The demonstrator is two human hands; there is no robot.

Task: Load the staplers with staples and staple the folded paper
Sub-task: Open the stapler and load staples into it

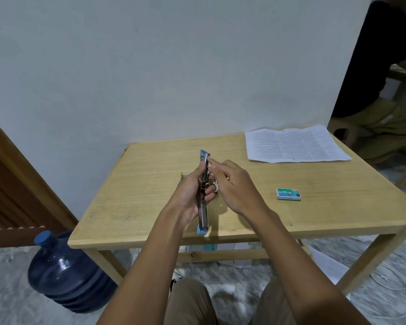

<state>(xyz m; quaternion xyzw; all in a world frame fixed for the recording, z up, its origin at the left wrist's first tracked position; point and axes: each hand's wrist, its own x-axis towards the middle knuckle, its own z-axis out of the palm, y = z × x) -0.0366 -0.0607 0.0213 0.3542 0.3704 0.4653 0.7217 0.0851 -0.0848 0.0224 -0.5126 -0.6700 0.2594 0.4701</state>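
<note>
My left hand (pixel 192 195) is closed around the opened blue stapler (pixel 204 193), above the table's (pixel 138 184) middle, long axis running from near edge toward far edge. My right hand (pixel 234 186), fingers curled, pinches at the far end of its metal channel, probably seating staples. Staple box (pixel 288 194) sits right; folded paper (pixel 295 144) at far-right corner.

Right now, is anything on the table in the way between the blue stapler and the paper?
Nothing visible. The opened blue and metal stapler is held in the left hand, and only bare wooden table lies between it and the printed white paper. The green staple box sits off to the side.
</note>
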